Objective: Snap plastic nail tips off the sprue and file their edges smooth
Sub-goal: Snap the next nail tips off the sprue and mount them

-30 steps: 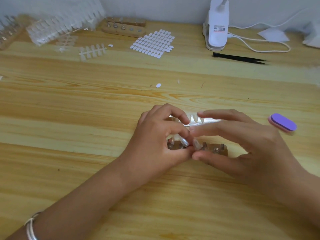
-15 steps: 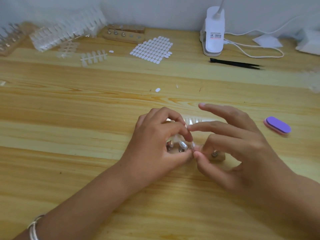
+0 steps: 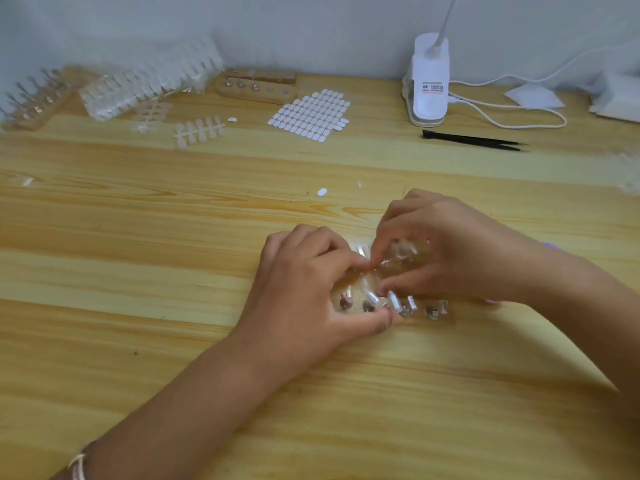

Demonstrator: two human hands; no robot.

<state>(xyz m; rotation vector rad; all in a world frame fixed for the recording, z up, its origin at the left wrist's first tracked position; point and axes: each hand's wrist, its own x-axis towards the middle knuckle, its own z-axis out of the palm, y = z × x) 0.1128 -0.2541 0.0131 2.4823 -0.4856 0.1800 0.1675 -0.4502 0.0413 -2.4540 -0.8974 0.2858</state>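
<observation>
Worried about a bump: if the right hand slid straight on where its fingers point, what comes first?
Likely the left hand, its fingertips right against the right hand; depth unclear.

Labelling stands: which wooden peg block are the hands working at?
The near wooden peg block holding clear nail tips, at the left hand's thumb. The back-centre block and far-left block lie untouched far behind.

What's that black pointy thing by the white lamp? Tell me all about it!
It looks like black tweezers: two thin arms joined at a blunt left end, tapering to sharp tips on the right. They lie flat on the wooden table, just in front of the white lamp base. Nothing touches them but the table.
</observation>
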